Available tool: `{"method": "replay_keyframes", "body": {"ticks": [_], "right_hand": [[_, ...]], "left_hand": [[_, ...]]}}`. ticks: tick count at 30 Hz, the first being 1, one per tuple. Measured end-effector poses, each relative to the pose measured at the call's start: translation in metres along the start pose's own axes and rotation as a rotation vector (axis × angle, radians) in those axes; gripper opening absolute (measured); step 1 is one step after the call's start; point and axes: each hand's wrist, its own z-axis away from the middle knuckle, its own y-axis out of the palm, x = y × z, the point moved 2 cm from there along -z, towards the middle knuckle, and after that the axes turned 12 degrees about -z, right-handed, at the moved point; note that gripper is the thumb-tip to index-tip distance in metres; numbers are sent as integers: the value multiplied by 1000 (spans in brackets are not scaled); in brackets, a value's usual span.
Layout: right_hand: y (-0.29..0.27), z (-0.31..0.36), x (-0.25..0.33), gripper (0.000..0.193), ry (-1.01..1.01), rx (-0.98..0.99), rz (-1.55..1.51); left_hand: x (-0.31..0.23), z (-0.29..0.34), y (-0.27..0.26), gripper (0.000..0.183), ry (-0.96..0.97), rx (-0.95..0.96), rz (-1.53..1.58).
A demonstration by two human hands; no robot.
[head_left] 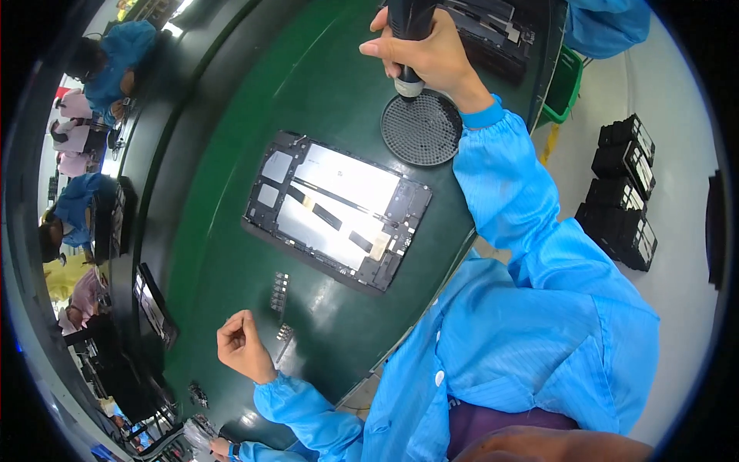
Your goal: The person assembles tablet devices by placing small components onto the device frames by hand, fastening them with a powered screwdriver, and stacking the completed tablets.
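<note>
My right hand [445, 58] is wrapped around a black electric screwdriver [411, 21]. The driver points down, its light-coloured nose at the far edge of a round black dish [420, 137] with a grid of small holes; whether the tip touches is unclear. Closer to the middle of the table lies an opened tablet-like device [339, 173], black-framed with silver panels and dark ribbon strips. My left hand [248, 350] is closed in a pinch at the near left of the device, and anything between its fingertips is hidden. Beside it lie a strip of small dark parts [279, 292] and a smaller cluster [285, 333].
More dark device bodies [493, 42] lie at the table's far end, by a green bin [566, 85]. Black stacks [622, 192] stand on the floor at right. A co-worker's hand [221, 447] is at lower left beside clear plastic [199, 431]. Other people work at left.
</note>
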Motion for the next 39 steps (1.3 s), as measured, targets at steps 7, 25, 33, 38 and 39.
{"method": "replay_keyframes", "body": {"ticks": [7, 25, 33, 38, 39], "right_hand": [[6, 5, 2, 22, -30, 22, 21], [40, 22, 26, 24, -220, 28, -203], [136, 74, 25, 22, -194, 614, -373], [184, 105, 19, 38, 136, 349, -272], [182, 104, 12, 36, 93, 456, -249]], "left_hand": [[-31, -6, 91, 8, 8, -153, 245], [-41, -43, 147, 4, 189, -353, 173], [-14, -73, 123, 24, 15, -339, 439], [-12, -70, 125, 19, -21, -302, 478], [-13, -70, 126, 19, -29, -311, 485]]}}
